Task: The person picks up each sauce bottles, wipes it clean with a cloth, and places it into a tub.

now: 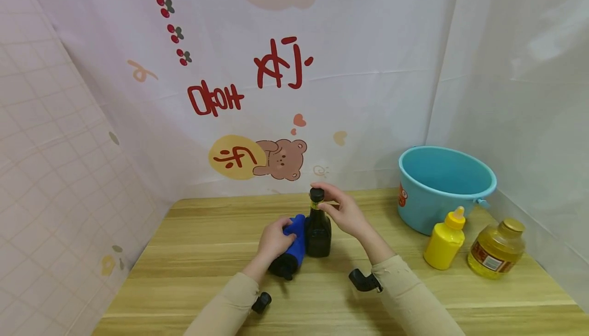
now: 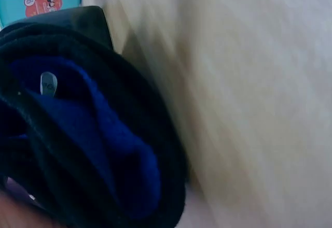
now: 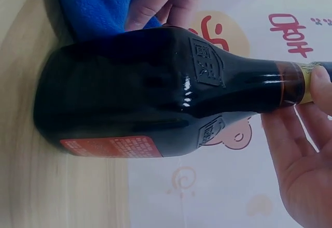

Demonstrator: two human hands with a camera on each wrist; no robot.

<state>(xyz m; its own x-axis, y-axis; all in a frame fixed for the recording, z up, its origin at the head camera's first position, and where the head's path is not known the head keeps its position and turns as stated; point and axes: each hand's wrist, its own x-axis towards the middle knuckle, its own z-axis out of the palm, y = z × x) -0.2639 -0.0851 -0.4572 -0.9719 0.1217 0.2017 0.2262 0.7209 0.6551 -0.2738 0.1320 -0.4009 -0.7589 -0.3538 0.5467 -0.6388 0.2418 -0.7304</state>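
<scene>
A dark glass sauce bottle (image 1: 318,236) with a black cap, embossed characters and a red label (image 3: 111,146) stands upright near the middle of the table. My right hand (image 1: 345,212) holds it by the neck, thumb and fingers around the yellow band under the cap. My left hand (image 1: 275,239) grips a blue, fleecy cloth piece (image 1: 299,239) against the bottle's left side. A thick black rim surrounds the cloth piece's opening (image 2: 119,134), which faces my left wrist. Inside show a blue lining and a small pale tag (image 2: 49,84).
At the right stand a light blue bucket (image 1: 418,205), a yellow squeeze bottle (image 1: 443,246) and a jar of yellow oil (image 1: 499,249) with a gold cap. The wooden table (image 1: 202,264) meets a printed white curtain (image 1: 368,95) at the back.
</scene>
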